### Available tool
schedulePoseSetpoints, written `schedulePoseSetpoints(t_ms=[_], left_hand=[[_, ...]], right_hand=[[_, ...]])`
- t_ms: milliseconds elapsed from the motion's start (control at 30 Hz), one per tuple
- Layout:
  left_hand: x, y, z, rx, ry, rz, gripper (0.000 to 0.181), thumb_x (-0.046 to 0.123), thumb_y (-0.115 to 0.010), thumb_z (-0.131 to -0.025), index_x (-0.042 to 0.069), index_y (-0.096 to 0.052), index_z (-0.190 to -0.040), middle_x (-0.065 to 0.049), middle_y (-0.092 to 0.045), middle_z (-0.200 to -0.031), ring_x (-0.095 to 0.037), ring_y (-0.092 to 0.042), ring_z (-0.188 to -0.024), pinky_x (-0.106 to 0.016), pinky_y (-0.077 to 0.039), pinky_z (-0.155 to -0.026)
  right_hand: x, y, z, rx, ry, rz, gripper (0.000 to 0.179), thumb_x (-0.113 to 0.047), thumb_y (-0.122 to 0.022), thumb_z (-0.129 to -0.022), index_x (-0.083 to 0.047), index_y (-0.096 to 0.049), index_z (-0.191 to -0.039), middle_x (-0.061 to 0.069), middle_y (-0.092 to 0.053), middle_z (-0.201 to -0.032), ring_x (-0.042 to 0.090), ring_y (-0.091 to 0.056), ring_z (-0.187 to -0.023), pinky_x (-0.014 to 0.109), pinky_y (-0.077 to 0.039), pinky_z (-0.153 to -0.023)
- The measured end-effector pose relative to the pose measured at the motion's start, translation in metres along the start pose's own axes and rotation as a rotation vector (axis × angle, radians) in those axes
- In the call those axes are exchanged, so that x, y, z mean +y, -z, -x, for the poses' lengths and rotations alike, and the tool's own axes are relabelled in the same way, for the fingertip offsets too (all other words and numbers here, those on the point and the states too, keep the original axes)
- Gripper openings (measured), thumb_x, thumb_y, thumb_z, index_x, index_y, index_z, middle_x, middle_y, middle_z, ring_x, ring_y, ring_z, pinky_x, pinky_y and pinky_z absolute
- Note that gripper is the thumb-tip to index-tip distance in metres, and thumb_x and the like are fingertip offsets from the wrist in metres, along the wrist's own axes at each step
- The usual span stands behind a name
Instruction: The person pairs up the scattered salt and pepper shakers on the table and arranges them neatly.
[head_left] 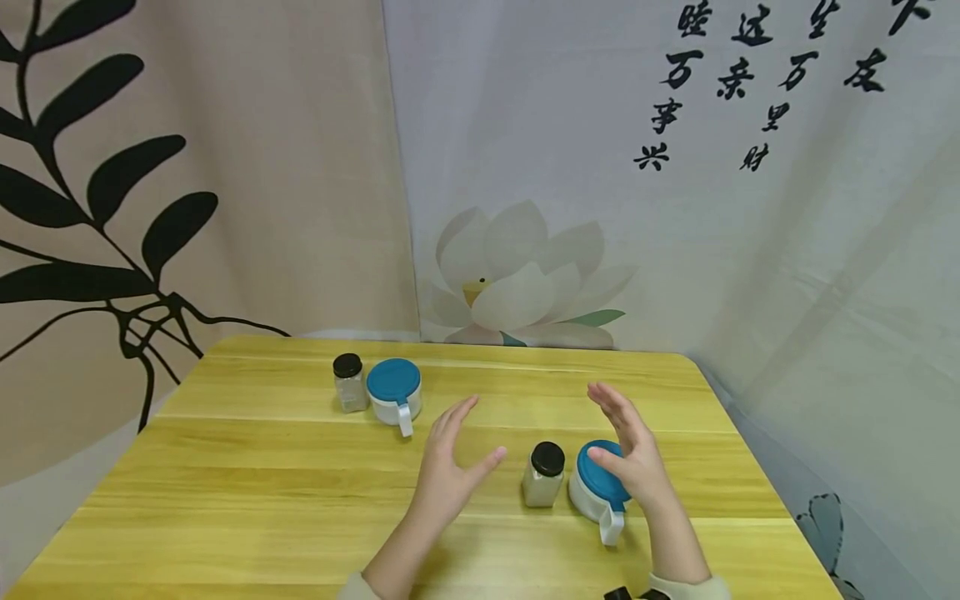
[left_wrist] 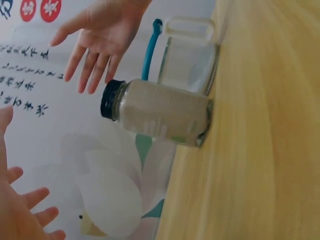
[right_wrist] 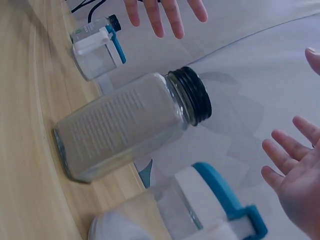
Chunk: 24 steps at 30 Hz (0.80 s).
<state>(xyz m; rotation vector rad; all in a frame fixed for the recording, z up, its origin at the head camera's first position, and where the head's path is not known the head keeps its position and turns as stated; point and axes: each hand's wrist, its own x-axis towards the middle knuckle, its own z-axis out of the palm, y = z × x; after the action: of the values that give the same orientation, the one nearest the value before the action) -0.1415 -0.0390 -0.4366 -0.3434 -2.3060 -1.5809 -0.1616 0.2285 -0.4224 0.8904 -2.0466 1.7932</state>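
Observation:
Both my hands hover above the table with fingers spread and hold nothing. My left hand (head_left: 444, 479) is to the left of a square glass jar (head_left: 542, 489) with a black screw lid and pale contents. Beside that jar, on its right, stands a clear-and-white container (head_left: 588, 498) with a blue lid and a white handle. My right hand (head_left: 637, 462) is above the right side of this container and hides part of its lid in the head view. In the right wrist view the jar (right_wrist: 120, 127) stands between the left hand (right_wrist: 167, 12) and the right hand (right_wrist: 302, 180).
Farther back on the left of the wooden table (head_left: 262, 500) stand another black-lidded jar (head_left: 351, 392) and another blue-lidded container (head_left: 393, 392). A printed curtain (head_left: 525, 125) hangs behind the table. A small black object (head_left: 618, 593) shows by the right sleeve.

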Motion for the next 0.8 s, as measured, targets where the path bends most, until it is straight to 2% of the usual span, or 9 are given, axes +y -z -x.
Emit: schedulePoseSetpoints(t_ms=[167,433,800], left_hand=[[0.001,0.007,-0.003,-0.004,0.012,0.003,0.075,0.048,-0.074,-0.079,0.029,-0.042,-0.144,0.001,-0.039,-0.147,-0.027,-0.032,-0.135,-0.062,-0.031,-0.1],[0.005,0.018,-0.005,0.005,0.032,-0.001,0.077,0.047,-0.075,-0.079,0.028,-0.041,-0.145,-0.001,-0.038,-0.148,-0.029,-0.031,-0.136,-0.063,-0.03,-0.1],[0.005,0.032,-0.009,0.038,0.026,0.026,0.075,0.039,-0.077,-0.08,0.027,-0.041,-0.145,-0.005,-0.038,-0.148,-0.03,-0.031,-0.135,-0.066,-0.029,-0.099]], right_hand=[[0.0,-0.005,-0.003,-0.005,0.011,-0.023,0.075,0.009,-0.066,-0.08,0.005,-0.03,-0.145,0.025,-0.036,-0.145,0.027,-0.034,-0.135,0.028,-0.022,-0.111],[-0.001,-0.017,-0.009,-0.004,0.055,-0.056,0.075,-0.012,-0.071,-0.087,0.008,-0.028,-0.144,0.031,-0.032,-0.144,0.03,-0.032,-0.136,0.03,-0.021,-0.111],[-0.005,-0.036,-0.018,0.009,0.092,-0.123,0.081,-0.022,-0.072,-0.087,0.01,-0.025,-0.145,0.036,-0.026,-0.144,0.035,-0.028,-0.137,0.033,-0.019,-0.113]])
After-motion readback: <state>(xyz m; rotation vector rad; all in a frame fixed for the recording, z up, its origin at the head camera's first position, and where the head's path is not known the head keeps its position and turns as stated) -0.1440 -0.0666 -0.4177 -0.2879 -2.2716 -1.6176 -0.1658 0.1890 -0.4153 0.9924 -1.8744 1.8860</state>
